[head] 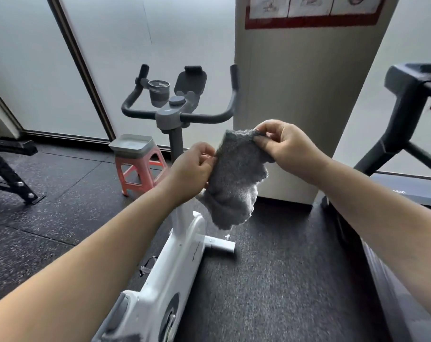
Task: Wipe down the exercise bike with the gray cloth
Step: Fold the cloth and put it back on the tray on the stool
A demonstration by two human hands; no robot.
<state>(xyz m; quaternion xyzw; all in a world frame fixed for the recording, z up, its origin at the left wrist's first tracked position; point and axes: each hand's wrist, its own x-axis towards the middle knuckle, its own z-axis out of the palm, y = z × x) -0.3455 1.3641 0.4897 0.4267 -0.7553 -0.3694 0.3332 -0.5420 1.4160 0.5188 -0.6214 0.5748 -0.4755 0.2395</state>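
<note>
left hand [193,166] – right hand [281,146] pinch gray cloth [234,178] edges | above exercise bike [175,255]

The gray cloth [234,178] hides part of the exercise bike [175,245] frame.

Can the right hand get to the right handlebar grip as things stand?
Probably yes: nothing stands between the right hand and the right handlebar grip, but it is pinching the gray cloth with the left hand.

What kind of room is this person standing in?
Most likely a small gym or fitness room. An exercise bike stands in front, what looks like a treadmill is at the right, and the speckled rubber flooring is typical of workout spaces.
</note>
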